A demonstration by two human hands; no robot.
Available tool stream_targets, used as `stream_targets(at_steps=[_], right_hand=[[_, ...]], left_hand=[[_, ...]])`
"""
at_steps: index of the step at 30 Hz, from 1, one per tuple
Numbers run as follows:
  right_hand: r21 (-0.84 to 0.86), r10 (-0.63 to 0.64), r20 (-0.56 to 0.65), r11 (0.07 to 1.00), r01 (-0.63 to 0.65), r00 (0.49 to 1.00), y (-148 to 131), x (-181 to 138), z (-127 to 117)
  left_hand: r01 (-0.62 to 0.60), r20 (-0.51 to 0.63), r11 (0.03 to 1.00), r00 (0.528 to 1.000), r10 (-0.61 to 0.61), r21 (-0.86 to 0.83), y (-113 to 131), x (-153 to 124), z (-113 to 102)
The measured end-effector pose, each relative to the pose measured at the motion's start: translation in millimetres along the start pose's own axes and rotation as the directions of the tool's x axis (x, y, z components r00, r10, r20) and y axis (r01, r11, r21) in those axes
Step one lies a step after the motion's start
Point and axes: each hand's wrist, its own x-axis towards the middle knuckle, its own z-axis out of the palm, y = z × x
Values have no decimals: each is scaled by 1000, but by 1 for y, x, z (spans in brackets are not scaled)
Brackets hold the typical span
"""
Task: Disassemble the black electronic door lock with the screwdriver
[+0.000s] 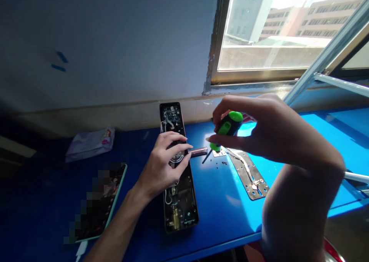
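Note:
A long black electronic door lock (188,181) lies open-side up, showing wires, a circuit board and a brass part; its shiny handle (199,151) sticks out to the right. My left hand (165,160) lies across its middle, with thumb and forefinger nearly together by the handle's base. Whether a small piece is pinched there I cannot make out. My right hand (253,129) is closed around a green and black screwdriver (229,123). Its shaft slants down to the left, the tip apart from the lock and right of the handle.
Tiny dark screws (221,163) lie on the blue table (219,208), near a small metal plate (219,153). A black mounting plate (250,183) with white wiring sits to their right. At left are a charging tablet (100,204) and a tissue pack (90,143). A metal ladder (308,81) stands right.

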Motion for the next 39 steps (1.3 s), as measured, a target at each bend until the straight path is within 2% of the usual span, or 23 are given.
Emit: stream_targets(at_steps=[3,6,10,17,20,28,32,39], right_hand=[[7,-51,8,999,51,999,-10,10,12],[20,-97,40,995,97,994,-17,18,24],[46,-125,71,992,122,990,-20,24,39],[59,-114,131,992,107,985,-21,29,51],[61,-124,146,991,116,982,-22,28,50],[56,-74,295,997,60,953,-27,15,41],[0,-20,251,1000,21,968,-29,14,43],[-155,54,136,987,-33,989,-29,17,50]], left_hand=[[170,-97,985,981,-168,13,-12,-26,-4],[262,-160,965,953,-257,12,-20,-46,-1],[257,-128,966,957,-260,-35,-21,-57,3],[247,-109,968,962,-250,-47,-12,-59,6],[314,-130,948,939,-318,-56,-11,-60,11],[472,-150,873,860,-487,-127,-10,-63,25],[500,-120,853,847,-518,-151,-10,-63,28],[477,-101,846,854,-510,-237,-12,-61,27]])
